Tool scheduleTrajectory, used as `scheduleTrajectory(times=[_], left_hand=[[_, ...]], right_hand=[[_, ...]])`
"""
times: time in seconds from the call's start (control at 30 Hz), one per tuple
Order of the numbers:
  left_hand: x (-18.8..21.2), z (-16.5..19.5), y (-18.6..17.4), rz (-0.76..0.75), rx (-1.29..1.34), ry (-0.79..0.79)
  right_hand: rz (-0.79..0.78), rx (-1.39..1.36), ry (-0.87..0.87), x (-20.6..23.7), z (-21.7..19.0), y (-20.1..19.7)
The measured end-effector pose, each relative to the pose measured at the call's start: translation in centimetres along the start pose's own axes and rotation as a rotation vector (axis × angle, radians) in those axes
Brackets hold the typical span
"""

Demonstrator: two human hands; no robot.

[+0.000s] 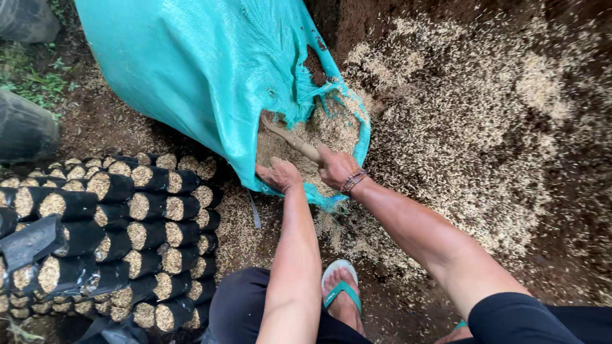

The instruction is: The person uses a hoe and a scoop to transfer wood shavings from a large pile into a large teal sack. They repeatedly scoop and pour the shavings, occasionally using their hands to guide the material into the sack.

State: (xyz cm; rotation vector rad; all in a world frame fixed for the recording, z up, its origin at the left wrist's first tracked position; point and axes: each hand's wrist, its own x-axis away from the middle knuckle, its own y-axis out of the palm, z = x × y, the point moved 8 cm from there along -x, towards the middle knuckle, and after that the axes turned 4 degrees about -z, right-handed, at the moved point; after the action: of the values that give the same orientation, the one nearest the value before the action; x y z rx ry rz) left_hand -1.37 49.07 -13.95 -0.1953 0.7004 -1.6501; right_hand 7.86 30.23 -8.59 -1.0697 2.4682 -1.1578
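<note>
A teal woven sack [204, 70] lies on its side on the soil, its open mouth full of pale husks [331, 130]. My left hand [279, 175] grips the lower rim of the sack's mouth. My right hand [336, 167], with a beaded bracelet on the wrist, is closed around a wooden handle [294, 141] that reaches into the husks inside the sack. The far end of the handle is buried and hidden.
Rows of small black bags [121, 236] filled with husks lie stacked at the left. Loose husks [465, 127] are spread over the dark soil at the right. My foot in a teal sandal [342, 292] rests below the sack. Black containers [25, 130] stand at far left.
</note>
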Motion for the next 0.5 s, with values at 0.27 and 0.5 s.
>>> scheduleTrajectory(times=[0.27, 0.5], left_hand=[[5.0, -4.4, 2.4, -0.220, -0.079, -0.296], [10.5, -7.5, 3.9, -0.378, 0.149, -0.626]], right_hand=[[-0.108, 0.011, 0.126, -3.9, 1.5, 1.4], [-0.290, 0.108, 0.202, 1.8, 7.9, -1.5]])
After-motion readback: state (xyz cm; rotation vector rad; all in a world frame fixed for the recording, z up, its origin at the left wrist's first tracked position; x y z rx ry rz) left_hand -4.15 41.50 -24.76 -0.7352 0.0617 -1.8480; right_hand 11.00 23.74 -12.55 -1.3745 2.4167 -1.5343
